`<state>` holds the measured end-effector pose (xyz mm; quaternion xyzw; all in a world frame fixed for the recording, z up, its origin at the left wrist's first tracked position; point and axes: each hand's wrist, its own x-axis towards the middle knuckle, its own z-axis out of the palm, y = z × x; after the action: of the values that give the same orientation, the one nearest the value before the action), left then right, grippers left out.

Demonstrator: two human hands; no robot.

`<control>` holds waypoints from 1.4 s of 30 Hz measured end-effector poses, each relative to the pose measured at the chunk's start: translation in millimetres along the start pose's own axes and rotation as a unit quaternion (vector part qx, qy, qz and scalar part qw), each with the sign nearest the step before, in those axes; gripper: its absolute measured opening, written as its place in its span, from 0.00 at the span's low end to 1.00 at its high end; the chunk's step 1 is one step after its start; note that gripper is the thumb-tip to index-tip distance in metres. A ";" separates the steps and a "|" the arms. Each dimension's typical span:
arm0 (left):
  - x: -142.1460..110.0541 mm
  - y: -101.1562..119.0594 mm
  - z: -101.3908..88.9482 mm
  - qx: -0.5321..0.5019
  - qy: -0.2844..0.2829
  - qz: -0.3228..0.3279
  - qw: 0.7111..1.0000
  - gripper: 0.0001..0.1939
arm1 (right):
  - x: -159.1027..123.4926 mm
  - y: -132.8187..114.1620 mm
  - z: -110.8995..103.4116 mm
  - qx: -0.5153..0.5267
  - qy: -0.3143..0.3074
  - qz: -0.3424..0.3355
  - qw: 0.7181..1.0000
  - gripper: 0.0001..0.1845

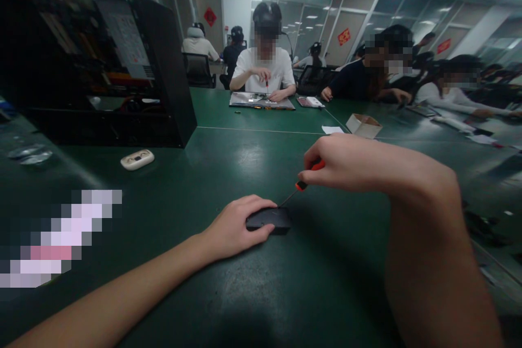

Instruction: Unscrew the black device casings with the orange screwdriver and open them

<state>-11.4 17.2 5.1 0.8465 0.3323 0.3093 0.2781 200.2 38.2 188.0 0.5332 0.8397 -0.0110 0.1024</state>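
Note:
A small black box-shaped device lies on the green tabletop. My left hand grips it from the left, fingers along its far side and thumb on its near side. In my right hand is a screwdriver with a red and black handle, the fingers wrapped round it. Its thin shaft slants down to the left, and the tip meets the far top edge of the device. Whether a screw sits under the tip is too small to tell.
An open black computer case stands at the back left, with a white earbud case before it. A small open carton is at the back right. Across the table, a person in a white shirt works over a flat panel.

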 end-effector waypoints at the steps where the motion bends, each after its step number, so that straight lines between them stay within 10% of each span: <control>1: 0.0 -0.5 0.0 -0.001 -0.001 0.002 1.000 0.19 | 0.8 0.8 -0.3 0.004 -0.008 0.004 1.000 0.17; 42: -1.5 -1.4 -1.1 0.010 -0.009 0.016 1.000 0.20 | 12.3 10.1 1.9 0.003 0.006 0.013 1.000 0.18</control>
<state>-13.7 17.3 4.4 0.8571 0.3197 0.3027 0.2675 204.5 53.2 184.9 0.5448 0.8330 -0.0090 0.0959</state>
